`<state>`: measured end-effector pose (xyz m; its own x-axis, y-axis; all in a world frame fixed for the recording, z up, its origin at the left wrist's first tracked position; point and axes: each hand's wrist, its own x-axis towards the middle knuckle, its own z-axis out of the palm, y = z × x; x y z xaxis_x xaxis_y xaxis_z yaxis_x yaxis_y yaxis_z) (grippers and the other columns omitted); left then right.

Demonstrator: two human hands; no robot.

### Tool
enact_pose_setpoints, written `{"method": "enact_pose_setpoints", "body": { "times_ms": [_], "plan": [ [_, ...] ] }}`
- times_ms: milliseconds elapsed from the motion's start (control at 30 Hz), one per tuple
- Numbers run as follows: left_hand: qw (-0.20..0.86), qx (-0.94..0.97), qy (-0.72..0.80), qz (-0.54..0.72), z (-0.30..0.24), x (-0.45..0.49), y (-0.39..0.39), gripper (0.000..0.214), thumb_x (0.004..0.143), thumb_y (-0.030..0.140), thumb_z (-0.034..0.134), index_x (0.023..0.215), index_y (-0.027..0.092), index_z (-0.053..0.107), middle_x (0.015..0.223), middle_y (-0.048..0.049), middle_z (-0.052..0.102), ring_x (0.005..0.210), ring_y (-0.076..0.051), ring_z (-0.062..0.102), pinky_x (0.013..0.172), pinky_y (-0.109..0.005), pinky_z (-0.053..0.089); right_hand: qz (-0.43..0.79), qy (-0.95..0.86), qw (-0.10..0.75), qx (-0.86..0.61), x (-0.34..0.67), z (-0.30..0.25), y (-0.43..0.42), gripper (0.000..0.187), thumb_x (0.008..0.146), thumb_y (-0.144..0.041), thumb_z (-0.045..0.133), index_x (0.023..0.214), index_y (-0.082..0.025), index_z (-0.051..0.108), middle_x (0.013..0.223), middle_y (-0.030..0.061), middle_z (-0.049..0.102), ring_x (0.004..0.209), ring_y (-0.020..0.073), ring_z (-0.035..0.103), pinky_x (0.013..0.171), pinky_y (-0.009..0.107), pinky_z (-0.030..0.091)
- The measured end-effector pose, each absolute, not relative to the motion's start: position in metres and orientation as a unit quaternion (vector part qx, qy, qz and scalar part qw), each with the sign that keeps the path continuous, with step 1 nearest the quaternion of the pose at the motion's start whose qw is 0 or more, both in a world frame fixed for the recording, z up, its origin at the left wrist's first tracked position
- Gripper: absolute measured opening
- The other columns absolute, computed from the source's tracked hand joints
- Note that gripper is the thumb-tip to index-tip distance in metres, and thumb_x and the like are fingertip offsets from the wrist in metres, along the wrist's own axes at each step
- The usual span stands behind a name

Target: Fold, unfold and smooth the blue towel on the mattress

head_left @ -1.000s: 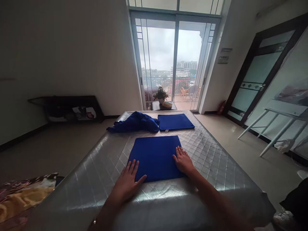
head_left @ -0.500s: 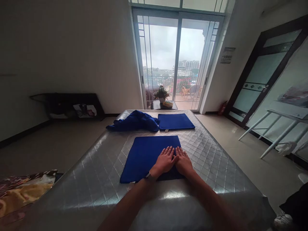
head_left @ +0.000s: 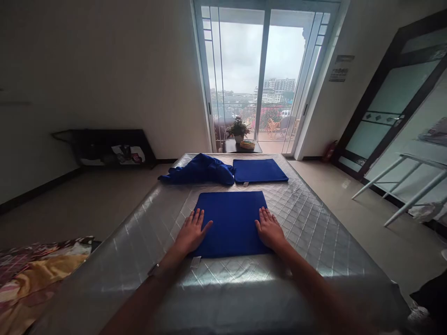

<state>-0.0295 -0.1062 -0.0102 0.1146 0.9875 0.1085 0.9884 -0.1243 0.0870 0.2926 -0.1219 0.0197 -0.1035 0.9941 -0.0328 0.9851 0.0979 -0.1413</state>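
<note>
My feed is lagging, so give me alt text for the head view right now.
The left hand and right hand lie flat on the left and right edges of a folded blue cloth on a shiny quilted mattress. Farther back lie a crumpled blue cloth and a second folded cloth, with glass balcony doors beyond.

Only one view is given: head cam, worn above & behind left hand (head_left: 190,235) & right hand (head_left: 269,231), aimed fwd & down. Both are seen close, low in frame; past the fingertips (head_left: 264,212) the mattress (head_left: 314,232) is followed to a distant glass door (head_left: 265,79).
</note>
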Motion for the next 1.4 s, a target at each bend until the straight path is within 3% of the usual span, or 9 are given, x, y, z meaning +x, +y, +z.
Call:
{"method": "enact_pose_setpoints", "body": {
  "times_ms": [200,267,367,633,767,867,1000,1233,1400],
  "plan": [
    [0.014,-0.755,-0.651,-0.078,-0.012,-0.025,-0.109,0.088,0.098,0.071,0.017,0.158,0.008,0.03,0.165,-0.0186,0.029,0.154,-0.034,0.022,0.123,-0.052,0.025,0.072,-0.752,0.004,-0.655,0.295,0.033,-0.111,0.064,0.105,-0.038,0.023,0.159,-0.005,0.026,0.166,0.015,0.021,0.155,0.0252,0.018,0.125,0.046,0.017],
    [0.017,-0.757,-0.648,-0.088,-0.012,-0.025,-0.109,0.085,0.098,0.07,0.019,0.159,0.012,0.031,0.165,-0.0171,0.031,0.154,-0.033,0.023,0.123,-0.052,0.026,0.067,-0.757,0.014,-0.649,0.295,0.04,-0.1,0.063,0.105,-0.037,0.023,0.159,-0.005,0.028,0.166,0.0151,0.022,0.155,0.0243,0.019,0.125,0.045,0.016],
    [0.016,-0.753,-0.653,-0.086,-0.013,-0.026,-0.108,0.087,0.099,0.07,0.02,0.158,0.007,0.031,0.165,-0.0194,0.027,0.154,-0.034,0.022,0.123,-0.051,0.025,0.057,-0.758,0.029,-0.65,0.293,0.047,-0.078,0.063,0.106,-0.037,0.022,0.159,-0.004,0.026,0.167,0.0149,0.021,0.155,0.0231,0.017,0.125,0.042,0.014],
    [0.022,-0.753,-0.652,-0.082,-0.017,-0.026,-0.107,0.086,0.098,0.07,0.021,0.158,0.009,0.031,0.165,-0.019,0.027,0.154,-0.033,0.024,0.123,-0.051,0.027,0.052,-0.736,0.059,-0.672,0.288,0.019,-0.051,0.063,0.106,-0.038,0.023,0.16,-0.004,0.023,0.168,0.0136,0.019,0.156,0.0217,0.014,0.125,0.039,0.013],
    [0.0,-0.753,-0.657,-0.042,-0.009,-0.029,-0.107,0.093,0.097,0.073,0.014,0.158,0.004,0.029,0.166,-0.0198,0.023,0.155,-0.032,0.019,0.124,-0.048,0.023,0.052,-0.737,0.075,-0.669,0.289,0.014,-0.052,0.063,0.106,-0.037,0.023,0.159,-0.003,0.025,0.167,0.0136,0.021,0.156,0.0219,0.015,0.125,0.039,0.012],
    [-0.011,-0.724,-0.69,-0.019,0.002,-0.024,-0.102,0.1,0.094,0.077,0.009,0.157,0.001,0.03,0.165,-0.0227,0.025,0.153,-0.033,0.024,0.124,-0.05,0.024,0.054,-0.736,0.085,-0.67,0.289,0.015,-0.053,0.063,0.106,-0.037,0.023,0.159,-0.003,0.026,0.167,0.0135,0.022,0.155,0.0228,0.017,0.125,0.039,0.012],
    [0.002,-0.75,-0.658,-0.064,0.016,0.023,-0.09,0.099,0.094,0.077,0.011,0.155,0.004,0.037,0.162,-0.0225,0.032,0.152,-0.035,0.028,0.124,-0.052,0.024,0.057,-0.733,0.096,-0.671,0.288,0.015,-0.053,0.062,0.106,-0.036,0.023,0.158,-0.003,0.028,0.167,0.0135,0.023,0.155,0.023,0.018,0.125,0.038,0.012],
    [-0.079,-0.867,-0.477,-0.125,0.018,0.161,-0.061,0.078,0.104,0.057,0.007,0.156,0.008,0.037,0.162,-0.016,0.036,0.152,-0.025,0.03,0.125,-0.042,0.025,0.051,-0.756,0.068,-0.649,0.297,0.011,-0.054,0.06,0.103,-0.027,0.026,0.159,-0.005,0.026,0.168,0.0129,0.018,0.156,0.0213,0.014,0.125,0.037,0.014],
    [-0.083,-0.851,-0.502,-0.13,0.009,0.16,-0.053,0.082,0.102,0.061,0.005,0.156,0.008,0.035,0.163,-0.0146,0.034,0.154,-0.025,0.026,0.126,-0.043,0.021,0.044,-0.752,0.075,-0.653,0.296,0.011,-0.053,0.061,0.104,-0.031,0.024,0.159,-0.005,0.027,0.167,0.0135,0.02,0.155,0.0216,0.015,0.125,0.037,0.013]
  ]
}}
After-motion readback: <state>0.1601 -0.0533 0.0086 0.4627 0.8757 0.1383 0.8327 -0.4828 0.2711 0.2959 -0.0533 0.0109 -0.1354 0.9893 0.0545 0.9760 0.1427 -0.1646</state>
